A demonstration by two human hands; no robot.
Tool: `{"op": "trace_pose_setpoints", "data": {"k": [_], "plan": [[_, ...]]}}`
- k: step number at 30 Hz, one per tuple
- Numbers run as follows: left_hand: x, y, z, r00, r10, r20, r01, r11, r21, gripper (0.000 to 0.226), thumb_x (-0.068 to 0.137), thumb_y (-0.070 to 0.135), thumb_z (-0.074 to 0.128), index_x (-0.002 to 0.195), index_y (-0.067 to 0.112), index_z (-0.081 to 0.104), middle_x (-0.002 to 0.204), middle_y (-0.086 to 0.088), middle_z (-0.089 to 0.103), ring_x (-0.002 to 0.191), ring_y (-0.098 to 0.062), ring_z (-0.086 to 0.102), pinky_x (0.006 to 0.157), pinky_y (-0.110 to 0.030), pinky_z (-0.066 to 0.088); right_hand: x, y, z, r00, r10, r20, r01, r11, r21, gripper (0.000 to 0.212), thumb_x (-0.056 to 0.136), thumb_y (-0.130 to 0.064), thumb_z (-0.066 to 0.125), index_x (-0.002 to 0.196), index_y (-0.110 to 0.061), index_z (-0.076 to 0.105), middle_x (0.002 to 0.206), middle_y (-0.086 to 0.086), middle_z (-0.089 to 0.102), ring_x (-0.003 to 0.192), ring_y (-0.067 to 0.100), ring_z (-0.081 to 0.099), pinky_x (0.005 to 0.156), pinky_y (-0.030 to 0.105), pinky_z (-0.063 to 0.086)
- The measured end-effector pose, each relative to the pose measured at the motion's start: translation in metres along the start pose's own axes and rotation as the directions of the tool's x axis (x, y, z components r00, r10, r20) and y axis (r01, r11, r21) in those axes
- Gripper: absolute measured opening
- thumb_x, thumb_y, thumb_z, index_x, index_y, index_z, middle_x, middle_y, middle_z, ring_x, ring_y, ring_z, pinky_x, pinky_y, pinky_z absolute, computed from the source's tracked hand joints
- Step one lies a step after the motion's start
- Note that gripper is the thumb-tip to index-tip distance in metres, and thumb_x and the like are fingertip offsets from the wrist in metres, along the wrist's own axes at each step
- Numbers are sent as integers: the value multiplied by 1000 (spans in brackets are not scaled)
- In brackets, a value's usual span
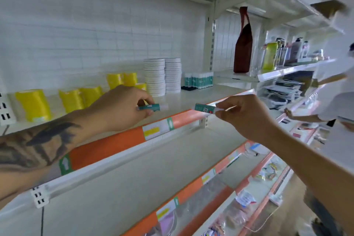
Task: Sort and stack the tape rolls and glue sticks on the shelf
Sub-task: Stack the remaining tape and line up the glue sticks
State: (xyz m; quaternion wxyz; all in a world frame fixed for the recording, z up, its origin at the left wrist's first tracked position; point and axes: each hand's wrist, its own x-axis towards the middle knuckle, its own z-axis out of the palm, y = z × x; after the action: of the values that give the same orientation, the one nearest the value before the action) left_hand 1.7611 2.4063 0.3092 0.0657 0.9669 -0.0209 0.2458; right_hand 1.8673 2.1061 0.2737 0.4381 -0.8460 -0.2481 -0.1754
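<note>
- Head view: a person's left hand point(122, 109) reaches over the white shelf point(191, 99), its fingers and thumb curled round a teal-and-white glue stick point(152, 107) held level just above the shelf board, white end pointing right.
- The right hand point(245, 117) hovers in front of the shelf's orange edge strip point(107, 147), thumb and fingertips pinching the white end of a second glue stick point(206, 109); its teal body points left toward the first stick, the two apart.
- Both grips are closed on their sticks, each hand carrying one.
- At the back of the same shelf, a tight row of upright teal-and-white glue sticks point(199, 80) stands against the grid panel, with a dark flat item just in front of it, too blurred to name.
- Left of that row rise two tall stacks of white tape rolls point(162, 75), side by side.
- Further left, yellow rolls point(34, 104) stand in a loose line along the shelf, some behind the left hand.
- A tattooed forearm point(38, 145) crosses the lower left of the view.
- On the neighbouring shelf bay to the right stand a dark red bottle bag point(243, 44) and assorted bottles point(283, 51).
- Lower shelves hold packaged goods, blurred; another person's arm shows at the right edge.
</note>
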Motion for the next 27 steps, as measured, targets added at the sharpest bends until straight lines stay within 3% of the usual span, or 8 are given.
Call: {"op": "trace_pose_setpoints", "data": {"k": [6,9,11,17,22,27], "plan": [[94,-12,40,997,2,73,-2,1000,0,16,89,43,71,104,39,74,92,16,71,75,2,58,69,-26,45,97,29,3,998,-37,52,42,993,-108,15,87,-33,79,102,-32,80,81,-12,74,51,-7,56,49,11,35],[132,-18,47,998,-36,43,38,998,-59,8,88,42,73,96,42,73,86,18,70,78,3,60,69,-24,46,146,46,12,996,-53,67,60,992,-108,15,86,-35,80,101,-33,80,81,-14,74,53,-8,56,55,16,37],[150,-20,59,997,-64,30,66,996,-58,6,89,40,73,95,41,74,85,18,70,78,4,60,69,-23,47,174,61,22,995,-73,71,79,992,-94,13,85,-36,80,98,-34,80,79,-18,72,57,-10,58,57,12,37],[173,-22,109,975,-178,135,176,984,33,17,89,46,71,105,40,75,91,19,71,77,-1,63,72,-29,54,239,106,60,978,-134,160,142,989,-34,15,85,-37,81,99,-31,81,78,-15,74,54,-13,57,56,9,36],[181,-12,129,958,-243,150,225,966,131,12,89,48,68,99,44,72,82,29,66,73,8,59,61,-10,38,289,136,75,934,-245,260,247,969,26,13,86,-35,80,99,-32,81,72,-18,70,57,-16,56,53,2,35],[199,18,136,914,-353,201,328,933,147,9,85,58,70,89,49,68,84,40,65,79,13,59,61,-10,40,322,158,66,871,-331,363,287,942,171,7,88,-30,79,94,-31,79,65,-21,65,45,-7,52,44,6,33]]}}
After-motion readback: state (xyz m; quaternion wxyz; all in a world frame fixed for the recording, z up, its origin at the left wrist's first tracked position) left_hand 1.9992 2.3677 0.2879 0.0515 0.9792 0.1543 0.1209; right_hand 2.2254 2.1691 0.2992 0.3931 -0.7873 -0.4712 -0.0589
